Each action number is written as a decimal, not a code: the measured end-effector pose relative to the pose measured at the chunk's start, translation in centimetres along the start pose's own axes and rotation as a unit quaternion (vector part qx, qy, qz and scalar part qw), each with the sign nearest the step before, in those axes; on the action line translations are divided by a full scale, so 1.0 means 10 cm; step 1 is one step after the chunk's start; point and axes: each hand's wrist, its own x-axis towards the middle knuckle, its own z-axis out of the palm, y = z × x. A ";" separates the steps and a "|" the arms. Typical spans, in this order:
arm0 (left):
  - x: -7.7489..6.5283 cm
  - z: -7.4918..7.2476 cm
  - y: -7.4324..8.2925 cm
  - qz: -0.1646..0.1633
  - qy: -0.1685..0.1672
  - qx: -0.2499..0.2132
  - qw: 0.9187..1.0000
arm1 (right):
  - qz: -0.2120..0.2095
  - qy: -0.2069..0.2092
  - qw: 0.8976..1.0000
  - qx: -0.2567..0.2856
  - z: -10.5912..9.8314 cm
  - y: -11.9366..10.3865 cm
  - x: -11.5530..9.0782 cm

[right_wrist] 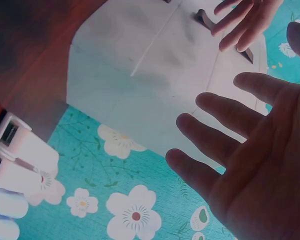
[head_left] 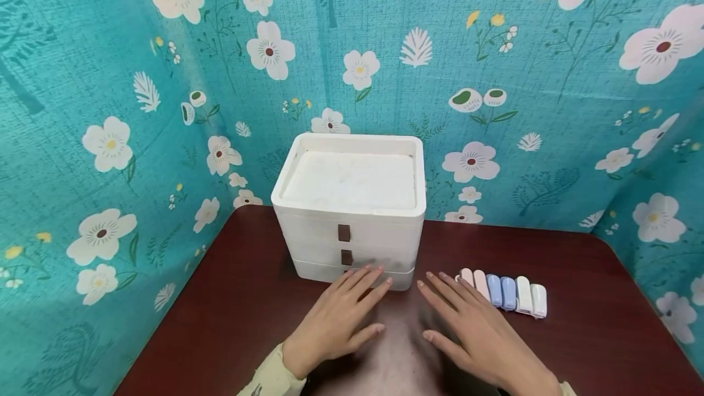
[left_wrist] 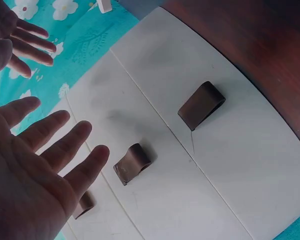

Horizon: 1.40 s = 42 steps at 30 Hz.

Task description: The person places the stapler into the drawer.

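White drawer box (head_left: 354, 200) at the back of our dark red table (head_left: 220, 322), our left hand (head_left: 338, 319) before it, our right hand (head_left: 475, 332) near some small pastel pieces (head_left: 508, 293), both empty, fingers extended

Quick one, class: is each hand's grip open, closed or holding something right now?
Left hand: grip open, holding nothing.
Right hand: grip open, holding nothing.
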 end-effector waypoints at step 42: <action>0.01 -0.16 -0.21 -0.046 0.113 -0.062 0.991 | -0.046 0.038 0.998 0.030 -0.07 -0.11 0.46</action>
